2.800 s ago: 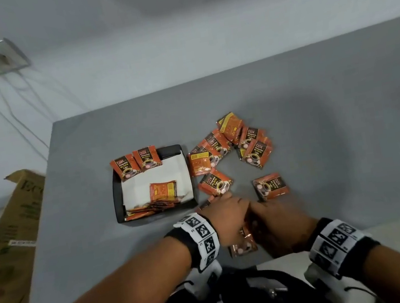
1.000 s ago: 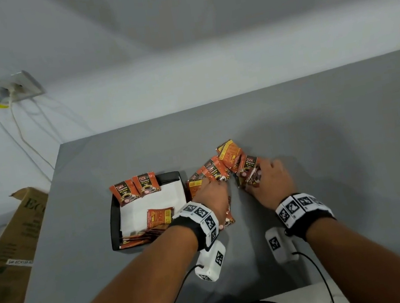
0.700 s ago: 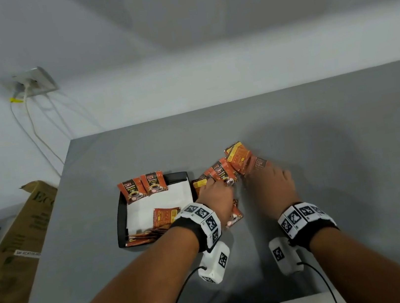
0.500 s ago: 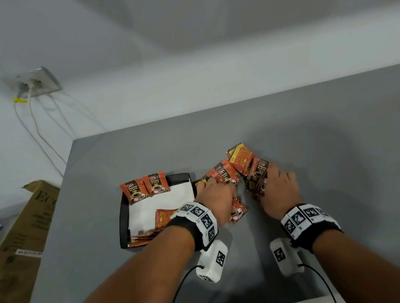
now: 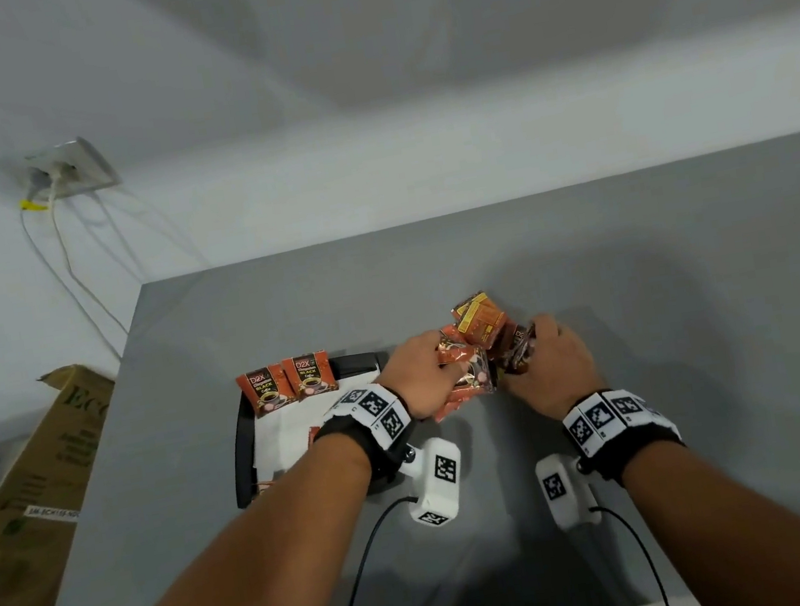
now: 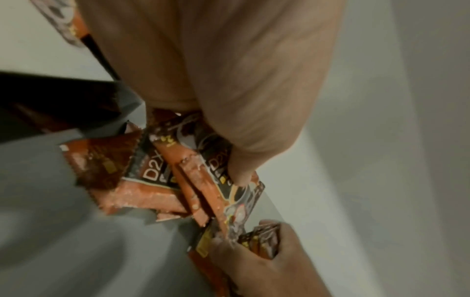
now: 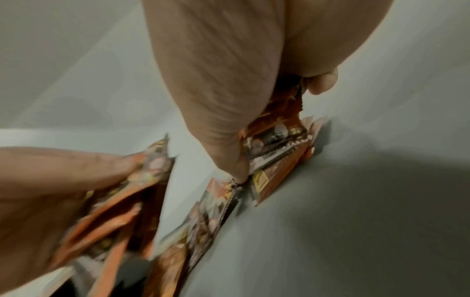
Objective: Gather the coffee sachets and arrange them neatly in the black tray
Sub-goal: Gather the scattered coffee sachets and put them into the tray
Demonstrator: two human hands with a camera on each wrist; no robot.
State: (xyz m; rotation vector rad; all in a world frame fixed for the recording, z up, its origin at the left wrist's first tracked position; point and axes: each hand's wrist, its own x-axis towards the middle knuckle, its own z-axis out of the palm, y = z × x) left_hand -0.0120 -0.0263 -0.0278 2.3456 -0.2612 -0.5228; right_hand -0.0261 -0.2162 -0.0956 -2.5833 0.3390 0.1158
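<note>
Both hands were clamped on bunches of coffee sachets just right of the black tray on the grey counter: the left hand, fingers curled, gripped a fanned clutch of orange-and-black packets, its thumb pressed on a "D2X" face in the left wrist view, while the right hand pinched a second, darker bunch between thumb and fingers. The two hands sat close together, nearly touching, with more sachets sticking up between them. Inside the tray, which was lined with white paper, two sachets leaned side by side against the far wall, and others lay partly hidden behind the left wrist. Marker-printed bands wrapped both wrists. A cardboard box stood left of the counter, below a wall socket trailing white cables.
</note>
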